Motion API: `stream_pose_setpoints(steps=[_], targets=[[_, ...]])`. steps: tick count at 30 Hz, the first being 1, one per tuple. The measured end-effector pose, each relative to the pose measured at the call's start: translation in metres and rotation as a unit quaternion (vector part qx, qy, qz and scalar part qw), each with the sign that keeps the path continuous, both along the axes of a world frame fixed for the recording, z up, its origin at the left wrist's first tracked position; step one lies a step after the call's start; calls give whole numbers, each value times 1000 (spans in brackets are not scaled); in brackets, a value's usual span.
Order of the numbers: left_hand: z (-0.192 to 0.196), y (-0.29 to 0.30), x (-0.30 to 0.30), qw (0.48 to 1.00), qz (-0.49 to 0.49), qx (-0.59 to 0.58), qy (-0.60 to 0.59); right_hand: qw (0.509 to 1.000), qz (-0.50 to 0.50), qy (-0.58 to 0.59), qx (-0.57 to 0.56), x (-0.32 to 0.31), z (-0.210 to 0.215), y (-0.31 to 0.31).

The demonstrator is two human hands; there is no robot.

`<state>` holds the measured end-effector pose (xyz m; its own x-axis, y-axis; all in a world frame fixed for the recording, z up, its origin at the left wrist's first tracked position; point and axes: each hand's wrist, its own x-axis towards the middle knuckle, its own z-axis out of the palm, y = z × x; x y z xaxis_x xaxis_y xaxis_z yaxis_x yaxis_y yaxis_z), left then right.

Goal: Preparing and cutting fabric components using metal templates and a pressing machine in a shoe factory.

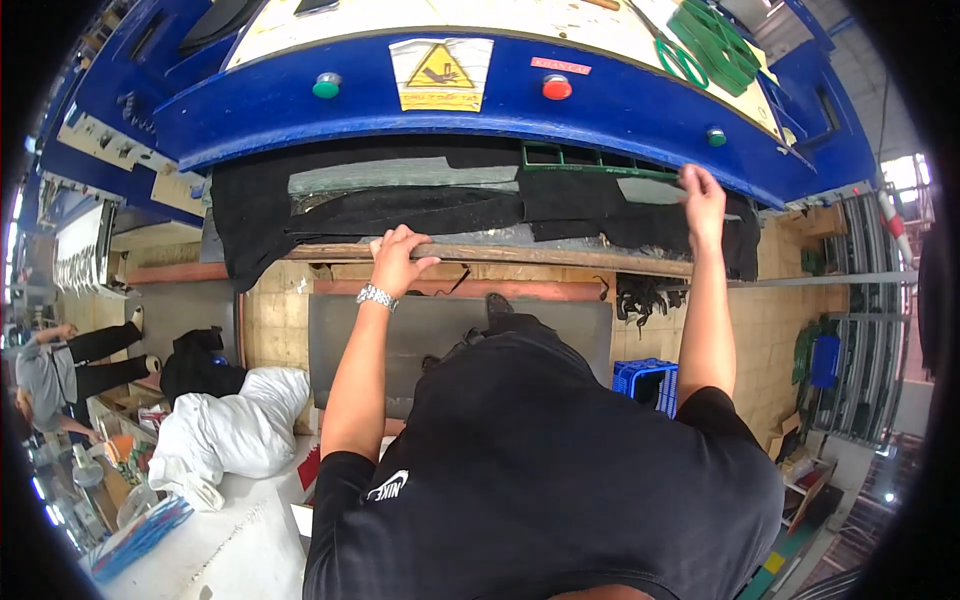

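Note:
Along the front of a blue press lies black fabric (580, 196), in several strips over a worn grey bed. A long narrow green cutting die (560, 157) is on the fabric, partly under the blue beam (480, 135). My right hand (705, 200) is at the die's right end, fingers curled and closed at it; the fingertips' contact is small in view. My left hand (398, 262), with a metal watch at the wrist, rests on the wooden front rail (520, 257), thumb spread from the fingers, beside the fabric's near edge.
The beam carries green buttons (326, 85) and a red button (557, 87). Green dies (712, 45) lie on top of the press. Below the bed are a blue basket (645, 385) and black scraps (645, 298). A white sack (235, 425) and another person (60, 375) are at left.

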<state>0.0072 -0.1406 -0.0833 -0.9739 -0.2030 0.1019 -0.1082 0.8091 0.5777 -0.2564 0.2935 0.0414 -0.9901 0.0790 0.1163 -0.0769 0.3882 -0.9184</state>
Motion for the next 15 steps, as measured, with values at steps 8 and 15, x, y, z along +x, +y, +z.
stream_pose_setpoints(steps=[8, 15], targets=[[-3, -8, -64, 999, 23, -40, -10, 985, 11, -31, -167, -116, 13, 48], [-7, 1, -73, 991, 25, -128, 12, 920, 180, 318, 142, 1, -59, -17]])
